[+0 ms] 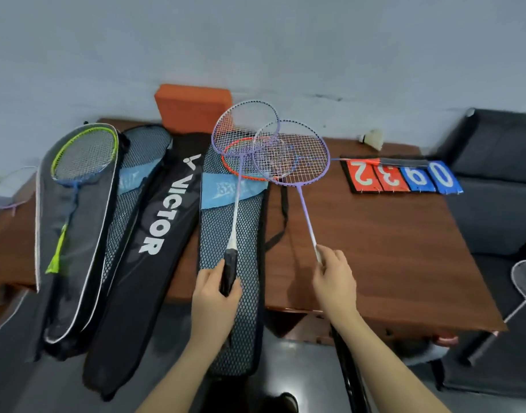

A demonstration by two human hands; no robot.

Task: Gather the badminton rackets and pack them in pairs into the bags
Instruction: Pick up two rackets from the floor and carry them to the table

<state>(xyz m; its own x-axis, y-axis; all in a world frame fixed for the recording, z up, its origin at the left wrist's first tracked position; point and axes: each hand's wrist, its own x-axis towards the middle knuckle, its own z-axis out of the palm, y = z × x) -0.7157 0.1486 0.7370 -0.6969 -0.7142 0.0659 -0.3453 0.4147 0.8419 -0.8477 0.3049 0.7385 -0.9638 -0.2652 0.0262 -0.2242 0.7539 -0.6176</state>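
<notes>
Right now the person is gathering a pair: the left hand point(215, 289) is gripping the black handle of one purple racket point(244, 135), and the right hand point(334, 274) is pinching the white handle end of the second purple racket point(291, 153). Both heads are crossing well beyond the grips, over an orange racket point(241, 174) on the bench point(390, 248). Directly under the left grip is lying the mesh bag point(232, 308). Next, I'd guess, they need aligning and sliding in together.
</notes>
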